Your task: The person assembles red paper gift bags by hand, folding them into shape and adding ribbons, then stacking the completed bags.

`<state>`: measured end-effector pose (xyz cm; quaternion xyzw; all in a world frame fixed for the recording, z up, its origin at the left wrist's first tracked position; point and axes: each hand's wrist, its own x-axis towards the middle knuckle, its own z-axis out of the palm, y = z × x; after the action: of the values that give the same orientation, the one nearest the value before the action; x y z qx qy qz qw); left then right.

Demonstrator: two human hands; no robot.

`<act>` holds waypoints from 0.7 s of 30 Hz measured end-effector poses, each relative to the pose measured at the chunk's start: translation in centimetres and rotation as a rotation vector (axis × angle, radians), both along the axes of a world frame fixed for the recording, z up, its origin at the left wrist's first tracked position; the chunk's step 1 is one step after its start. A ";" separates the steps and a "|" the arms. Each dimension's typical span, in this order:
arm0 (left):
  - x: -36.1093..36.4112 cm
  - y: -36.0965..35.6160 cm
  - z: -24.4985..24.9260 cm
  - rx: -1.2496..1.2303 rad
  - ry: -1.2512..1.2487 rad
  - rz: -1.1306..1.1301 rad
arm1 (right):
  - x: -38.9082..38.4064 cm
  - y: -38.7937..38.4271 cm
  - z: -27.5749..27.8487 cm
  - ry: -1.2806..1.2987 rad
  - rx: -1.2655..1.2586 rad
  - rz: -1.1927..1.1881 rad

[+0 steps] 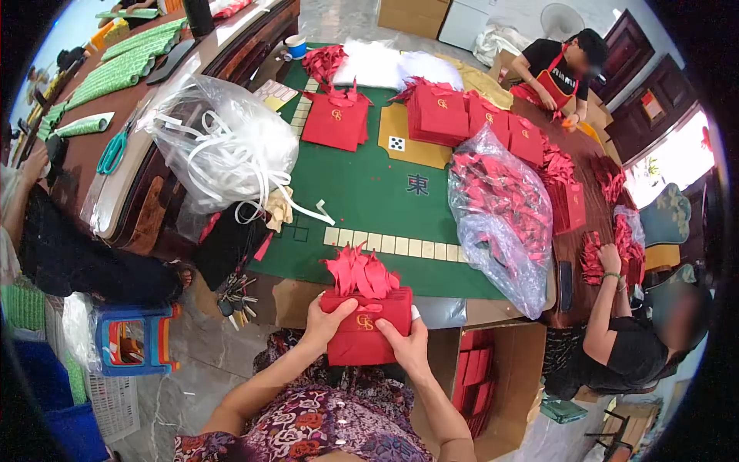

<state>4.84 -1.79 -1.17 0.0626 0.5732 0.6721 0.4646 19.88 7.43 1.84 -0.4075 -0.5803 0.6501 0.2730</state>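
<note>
Both my hands hold a stack of red bags (362, 339) upright at the near table edge. My left hand (332, 317) is wrapped round its left side, thumb on the front; my right hand (406, 344) grips the right side, thumb beside the gold letters. Red ribbons (360, 273) fan out from the top of the stack. Beyond it, a row of cream tiles (395, 245) lies across the green table mat (354, 185). To the right is a clear plastic bag (504, 215) full of red ribbon pieces.
A plastic bag of white ribbons (231, 146) lies at the left. More red bags (336, 115) stand at the back. Below the table's right side is an open cardboard box (508, 369) holding red bags. One person (570, 65) works at the back right, another (639, 343) at the right.
</note>
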 end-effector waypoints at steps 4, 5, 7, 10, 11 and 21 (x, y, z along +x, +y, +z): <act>-0.4 0.3 -0.3 0.051 0.151 0.062 | -0.1 0.1 0.2 0.029 -0.127 0.033; -0.7 0.2 -0.3 0.066 0.212 0.047 | 0.1 0.3 0.4 0.030 -0.127 0.032; -1.1 -0.1 -0.7 0.050 0.340 0.017 | 0.8 1.3 1.0 -0.078 -0.267 0.189; -1.6 -0.5 0.4 0.027 0.548 -0.070 | 1.3 2.3 1.0 -0.010 -0.288 0.250; -1.7 -0.5 1.2 0.021 0.630 -0.128 | 1.1 2.3 0.9 -0.010 -0.290 0.248; -1.8 -0.7 2.5 -0.075 0.500 -0.331 | -1.1 1.0 -1.5 0.120 -0.137 -0.023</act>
<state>3.04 -2.49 1.34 0.3014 0.6764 0.5293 0.4141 18.82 8.45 0.37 -0.3921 -0.5124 0.7083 0.2865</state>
